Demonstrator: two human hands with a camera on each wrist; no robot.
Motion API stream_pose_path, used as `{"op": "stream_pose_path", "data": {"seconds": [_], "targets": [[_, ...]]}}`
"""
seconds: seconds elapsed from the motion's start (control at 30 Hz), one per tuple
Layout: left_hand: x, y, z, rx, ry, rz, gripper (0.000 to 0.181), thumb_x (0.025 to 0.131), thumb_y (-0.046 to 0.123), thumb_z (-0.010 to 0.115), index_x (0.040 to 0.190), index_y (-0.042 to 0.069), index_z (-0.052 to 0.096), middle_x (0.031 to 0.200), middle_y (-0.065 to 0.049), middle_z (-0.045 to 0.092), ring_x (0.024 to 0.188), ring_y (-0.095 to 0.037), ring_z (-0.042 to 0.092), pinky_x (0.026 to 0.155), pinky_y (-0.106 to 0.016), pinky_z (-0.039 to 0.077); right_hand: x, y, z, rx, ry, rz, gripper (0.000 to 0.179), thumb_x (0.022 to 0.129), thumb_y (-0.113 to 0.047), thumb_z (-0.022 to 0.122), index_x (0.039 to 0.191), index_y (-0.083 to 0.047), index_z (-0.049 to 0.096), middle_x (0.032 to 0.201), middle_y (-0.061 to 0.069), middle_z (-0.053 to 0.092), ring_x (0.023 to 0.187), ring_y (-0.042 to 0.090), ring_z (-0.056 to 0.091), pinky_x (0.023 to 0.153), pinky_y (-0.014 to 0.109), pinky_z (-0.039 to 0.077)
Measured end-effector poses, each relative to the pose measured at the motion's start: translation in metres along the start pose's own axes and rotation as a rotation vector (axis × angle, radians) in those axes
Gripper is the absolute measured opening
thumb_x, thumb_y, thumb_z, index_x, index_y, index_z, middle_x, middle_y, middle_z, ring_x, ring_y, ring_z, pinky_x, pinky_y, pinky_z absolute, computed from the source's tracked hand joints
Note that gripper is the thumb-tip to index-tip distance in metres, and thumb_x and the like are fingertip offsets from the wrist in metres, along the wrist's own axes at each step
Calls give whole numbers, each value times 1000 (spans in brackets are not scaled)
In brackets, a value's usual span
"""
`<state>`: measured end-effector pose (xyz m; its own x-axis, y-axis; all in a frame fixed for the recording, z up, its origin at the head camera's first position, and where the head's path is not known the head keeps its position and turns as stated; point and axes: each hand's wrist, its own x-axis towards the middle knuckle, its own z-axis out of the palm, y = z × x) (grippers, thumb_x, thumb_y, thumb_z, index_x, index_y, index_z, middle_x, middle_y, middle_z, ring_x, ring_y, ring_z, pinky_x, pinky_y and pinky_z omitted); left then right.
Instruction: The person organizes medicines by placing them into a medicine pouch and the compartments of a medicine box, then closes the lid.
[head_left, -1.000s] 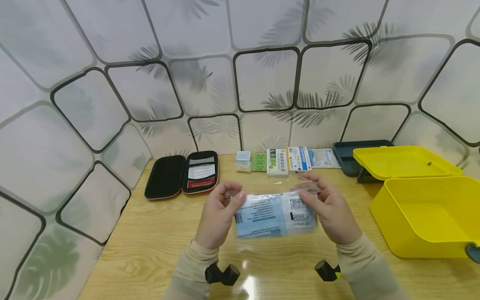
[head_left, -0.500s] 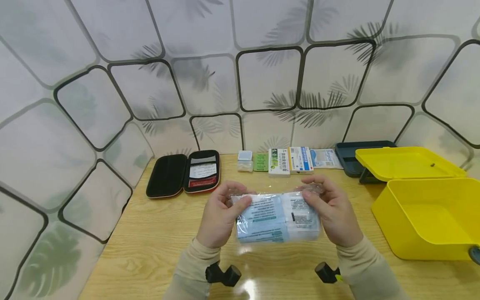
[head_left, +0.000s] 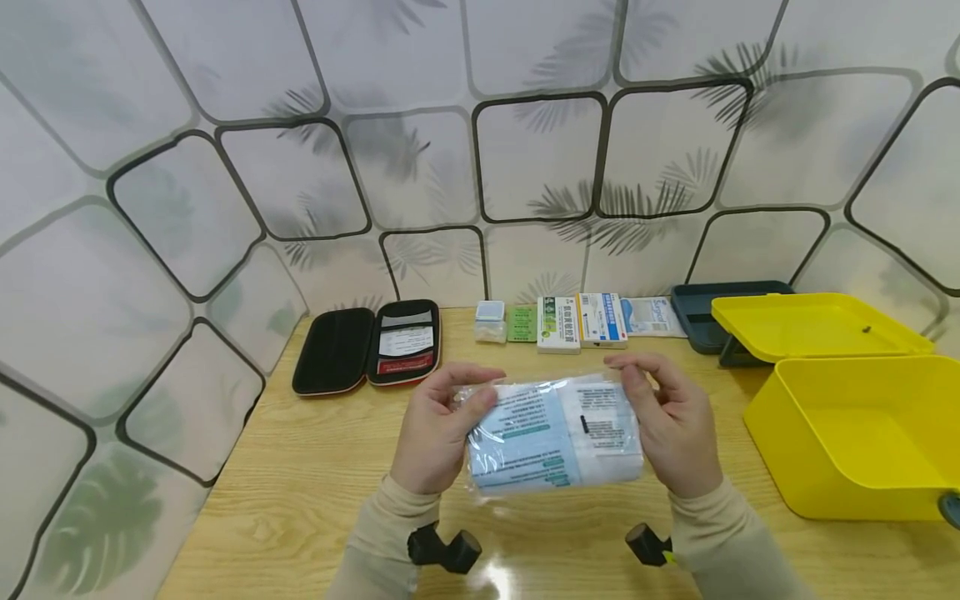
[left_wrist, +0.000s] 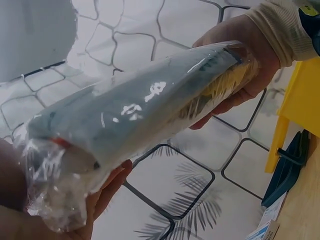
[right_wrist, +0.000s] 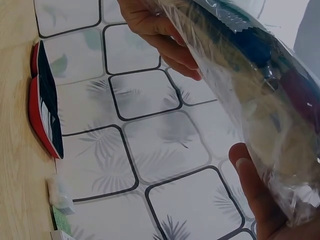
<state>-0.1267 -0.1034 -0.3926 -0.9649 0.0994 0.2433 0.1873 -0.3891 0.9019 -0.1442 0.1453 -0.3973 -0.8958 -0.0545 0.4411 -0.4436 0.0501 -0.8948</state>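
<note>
A plastic-wrapped packet (head_left: pixel 555 433), light blue and white with small printed text, is held above the table in front of me. My left hand (head_left: pixel 435 433) grips its left end, thumb on the near face and fingers behind. At the opposite end, my right hand (head_left: pixel 681 429) pinches the upper right corner between thumb and fingers. Crinkled clear wrap bulges past the near end of the packet (left_wrist: pixel 135 110) in the left wrist view. From the right wrist, the packet's far side (right_wrist: pixel 255 100) shows beige, dark blue and reddish patches through the film.
Along the wall lie an open black case (head_left: pixel 333 352), a small white-and-blue pack (head_left: pixel 491 322), a green packet (head_left: pixel 522 323), two medicine boxes (head_left: pixel 558 323) and a flat pouch (head_left: pixel 654 317). An open yellow box (head_left: pixel 810 450) stands right, a dark tray (head_left: pixel 697 321) behind it.
The packet has tipped so more of its printed face shows. My right thumb has moved from the face towards the upper right corner. The left hand keeps its grip.
</note>
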Motion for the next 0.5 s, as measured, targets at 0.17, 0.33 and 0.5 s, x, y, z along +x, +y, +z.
{"op": "stream_pose_path", "data": {"seconds": [0.17,0.33,0.5], "targets": [[0,2,-3,-37,-31,-14,13,90,-2,63,93,9,69,111,-15,65,86,-23,69,69,-34,58,-1,0,-1,0,-9,-48,22,101,-8,46,114,2,61,104,8,65,67,22,70,51,38,56],[0,5,-10,-70,-140,-13,12,87,0,68,93,10,69,115,-14,62,91,-23,67,72,-34,58,-1,-2,-4,-27,-66,-90,21,101,-4,45,113,1,61,113,8,62,69,20,69,56,36,58],[-2,10,-17,-156,-339,-49,20,86,-3,68,101,10,66,125,-16,55,103,-27,62,80,-35,56,0,-4,-8,-18,-99,-112,21,100,1,45,112,2,62,115,13,62,75,19,66,59,33,58]]}}
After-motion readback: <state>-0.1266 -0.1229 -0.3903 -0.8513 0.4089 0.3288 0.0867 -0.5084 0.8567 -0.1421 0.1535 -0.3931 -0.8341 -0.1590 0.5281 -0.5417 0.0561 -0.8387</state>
